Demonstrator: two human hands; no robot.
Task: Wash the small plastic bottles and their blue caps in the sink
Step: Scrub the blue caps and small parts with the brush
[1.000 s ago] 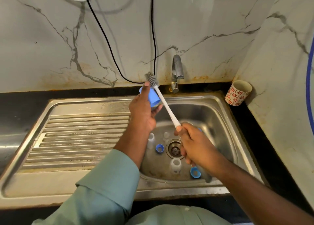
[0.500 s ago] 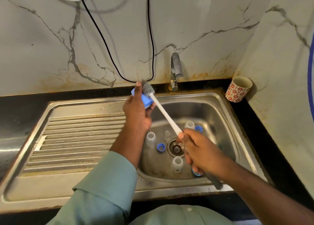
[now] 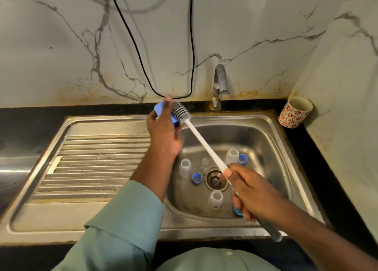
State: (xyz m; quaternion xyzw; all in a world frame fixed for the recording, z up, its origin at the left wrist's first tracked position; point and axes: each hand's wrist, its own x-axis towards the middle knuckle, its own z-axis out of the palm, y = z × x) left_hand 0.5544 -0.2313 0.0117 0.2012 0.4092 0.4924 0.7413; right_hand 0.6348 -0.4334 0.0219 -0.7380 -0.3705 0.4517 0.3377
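Change: since a second ago the left hand (image 3: 163, 135) has carried the blue cap up and back toward the sink's rear rim, and the brush head now lies beside the cap, more of its bristles showing than before.
Left grip: fingers and thumb are curled round a blue cap (image 3: 163, 112), held above the back edge of the sink (image 3: 272, 127), close to the wall.
Right grip: the right hand (image 3: 253, 195) is wrapped round the lower part of a long white brush (image 3: 204, 143); the grey end of the handle sticks out below the hand, over the sink's front rim.
Brush: its grey bristled head touches the cap in the left hand; the handle slants down and right across the basin.
Bottles: three small clear bottles stand in the basin around the drain (image 3: 215, 178), one at left (image 3: 185, 167), one at the back right (image 3: 232, 155) and one at the front (image 3: 215, 199). A smaller clear piece (image 3: 204, 162) sits just behind the drain; I cannot tell what it is.
Loose caps: one blue cap (image 3: 196, 178) lies just left of the drain, another (image 3: 243, 159) beside the back bottle, and a third (image 3: 237, 210) is partly hidden under the right hand.
Surroundings: a metal tap (image 3: 219, 84) rises behind the basin; a cup with red flowers (image 3: 294, 112) stands on the dark counter (image 3: 327, 168) in the right corner; a black cable (image 3: 143, 62) hangs in a loop against the marble wall.
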